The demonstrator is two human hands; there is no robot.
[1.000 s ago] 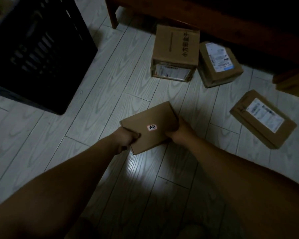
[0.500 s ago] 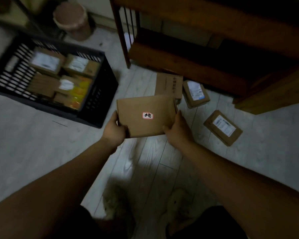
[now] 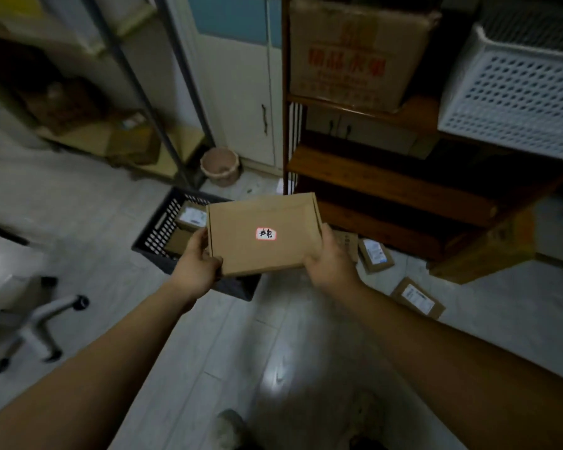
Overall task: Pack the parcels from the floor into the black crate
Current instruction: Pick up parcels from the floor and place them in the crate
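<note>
A home storeroom: wooden shelving (image 3: 387, 190) with carton (image 3: 355, 50), cupboard door (image 3: 241, 92), floor parcels (image 3: 418, 297)

A second ago the flat box (image 3: 241, 251) lay low on the floor (image 3: 208, 339). Now it is lifted high and held level. The black crate (image 3: 158, 237) used to be far off to the left. Now it sits just past the fingers (image 3: 201, 239) of the left hand (image 3: 195, 266), partly hidden behind the box. The floor parcels (image 3: 418, 298) look small, down past the right hand (image 3: 332, 263).

Black crate (image 3: 156, 228) half behind the held parcel (image 3: 264, 219); labels of floor parcels (image 3: 416, 298) too small.
</note>
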